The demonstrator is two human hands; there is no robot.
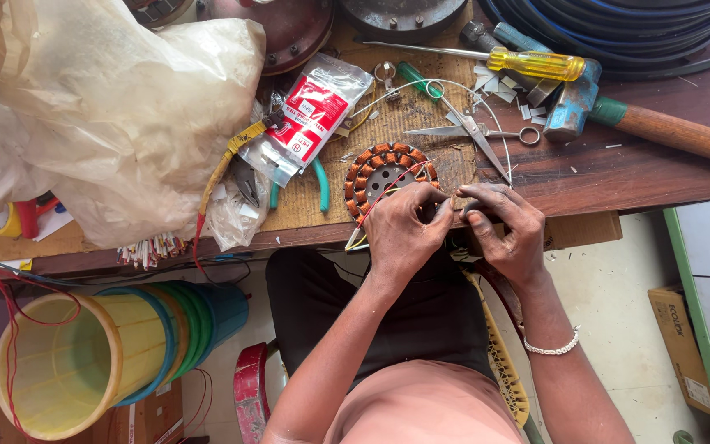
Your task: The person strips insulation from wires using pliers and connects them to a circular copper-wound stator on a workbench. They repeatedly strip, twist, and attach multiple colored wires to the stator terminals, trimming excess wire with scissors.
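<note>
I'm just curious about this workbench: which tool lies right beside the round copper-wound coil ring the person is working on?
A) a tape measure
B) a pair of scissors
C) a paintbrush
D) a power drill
B: the scissors lie open on the bench just right of the coil ring, above both hands.

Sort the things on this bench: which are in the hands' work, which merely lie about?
In hand: left hand, right hand, round copper-wound stator, thin red wire.
Lying about: steel scissors, yellow-handled screwdriver, wooden-handled hammer, crumpled plastic bag.
</note>
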